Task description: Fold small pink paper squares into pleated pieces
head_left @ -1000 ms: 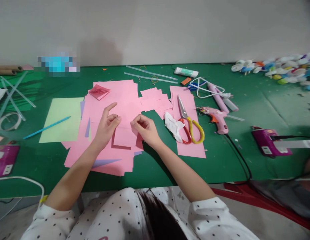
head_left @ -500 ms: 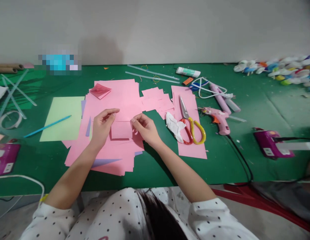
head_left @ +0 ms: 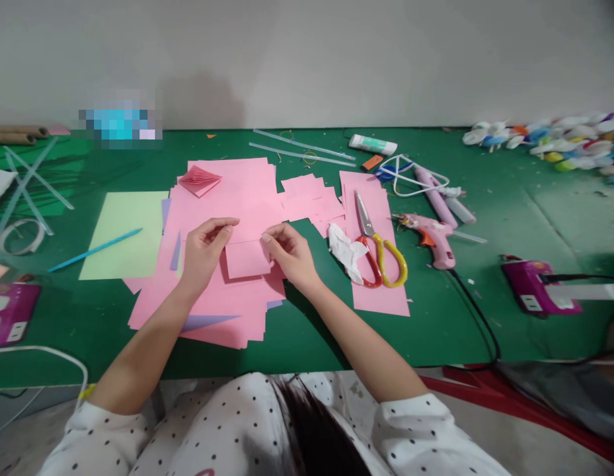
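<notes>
A small square piece of pink paper (head_left: 248, 262) is held slightly tilted above a stack of larger pink sheets (head_left: 237, 192); a crease or edge runs along its top. My right hand (head_left: 290, 256) pinches it at the right side between thumb and fingers. Closed in a pinch, my left hand (head_left: 207, 248) is at its upper left corner, where pink against pink blurs the exact contact. A fan-folded pink paper piece (head_left: 200, 180) rests on the stack's far left. Small pink paper squares (head_left: 314, 201) lie overlapping beyond my right hand.
Right of my hands, scissors (head_left: 371, 241) and a crumpled white tissue (head_left: 345, 251) lie on pink strips. Farther right are a pink glue gun (head_left: 430, 239) with its cord and a purple box (head_left: 539, 284). Leftward, a blue pencil (head_left: 96, 250) crosses a light green sheet (head_left: 133, 221).
The small pink paper has shifted slightly right and tilted, its right side raised a little. Both hands have barely moved and keep their pinched shape.
</notes>
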`<state>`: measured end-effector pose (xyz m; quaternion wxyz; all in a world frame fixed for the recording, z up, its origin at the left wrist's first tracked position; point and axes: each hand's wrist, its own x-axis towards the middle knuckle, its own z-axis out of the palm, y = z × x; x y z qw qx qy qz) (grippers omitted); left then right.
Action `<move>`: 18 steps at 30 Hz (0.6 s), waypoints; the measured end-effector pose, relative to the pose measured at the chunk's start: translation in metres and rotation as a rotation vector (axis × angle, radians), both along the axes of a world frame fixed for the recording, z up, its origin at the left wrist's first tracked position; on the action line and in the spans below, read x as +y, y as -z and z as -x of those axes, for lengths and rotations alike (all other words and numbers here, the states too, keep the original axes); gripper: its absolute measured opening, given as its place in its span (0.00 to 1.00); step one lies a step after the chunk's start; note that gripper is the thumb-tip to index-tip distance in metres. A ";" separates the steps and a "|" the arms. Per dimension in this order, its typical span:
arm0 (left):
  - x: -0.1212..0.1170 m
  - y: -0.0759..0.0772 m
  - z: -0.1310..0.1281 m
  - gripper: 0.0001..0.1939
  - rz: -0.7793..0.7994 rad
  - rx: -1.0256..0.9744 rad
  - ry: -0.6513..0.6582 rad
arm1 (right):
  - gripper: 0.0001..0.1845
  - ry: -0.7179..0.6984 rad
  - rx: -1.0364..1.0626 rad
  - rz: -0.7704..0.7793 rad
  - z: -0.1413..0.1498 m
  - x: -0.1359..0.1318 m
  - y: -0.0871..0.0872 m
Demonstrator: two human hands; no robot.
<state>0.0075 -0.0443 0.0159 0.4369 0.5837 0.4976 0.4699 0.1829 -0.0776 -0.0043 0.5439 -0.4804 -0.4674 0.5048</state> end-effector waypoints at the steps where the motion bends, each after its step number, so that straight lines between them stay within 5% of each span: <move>1: 0.000 0.000 0.000 0.10 0.003 -0.003 0.002 | 0.20 0.000 0.011 -0.008 0.000 0.000 0.001; 18: 0.001 0.001 0.001 0.12 0.085 0.005 0.088 | 0.14 0.061 -0.160 -0.089 -0.008 -0.004 -0.002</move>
